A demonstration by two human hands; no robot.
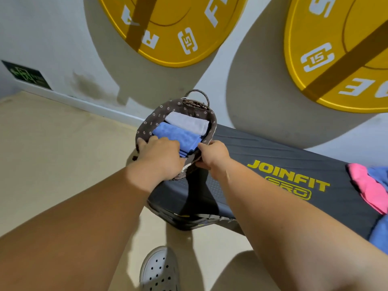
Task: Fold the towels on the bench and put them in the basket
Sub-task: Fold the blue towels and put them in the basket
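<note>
Both hands at basket [147, 124] rim

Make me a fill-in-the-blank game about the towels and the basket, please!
1. The left hand pushes a folded ____ towel into the basket.
2. Behind it lies a folded ____ towel.
3. The right hand grips the basket's ____.
4. A pink towel waits on the ____.

Missing words: blue; white; rim; bench

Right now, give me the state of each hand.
Left hand: palm down on the blue towel in the basket, no clear grip.
Right hand: closed, pinching the basket's near rim.
</note>
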